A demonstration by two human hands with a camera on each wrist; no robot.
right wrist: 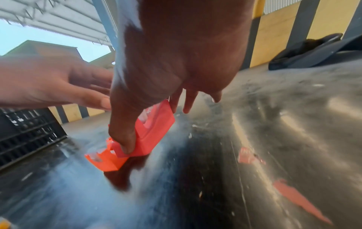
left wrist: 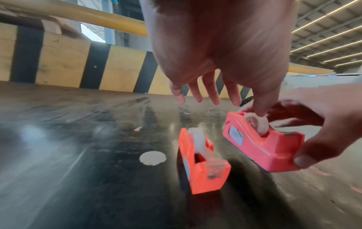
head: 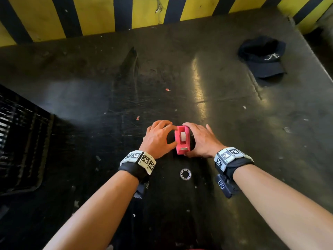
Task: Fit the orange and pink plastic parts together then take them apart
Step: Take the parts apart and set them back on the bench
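The pink tape dispenser (head: 182, 139) carries a white tape roll. My right hand (head: 201, 141) grips it, thumb at its near end and fingers at its far end. In the left wrist view the pink dispenser (left wrist: 260, 144) is tilted and lifted off the table. The orange tape dispenser (left wrist: 201, 164) stands on the table just left of it, apart from it. My left hand (head: 158, 139) hovers over the orange one with straight, spread fingers and hides it in the head view. Its thumb (left wrist: 260, 106) touches the pink dispenser's roll. In the right wrist view the orange dispenser (right wrist: 103, 159) sits below the pink one (right wrist: 154, 128).
The dark scratched table top (head: 90, 105) ends at a yellow-and-black striped wall (head: 100, 13) behind. A dark cap (head: 263, 58) lies at the far right. A black slatted crate (head: 19, 141) stands at the left edge. A metal bearing ring (head: 185, 174) lies near my wrists.
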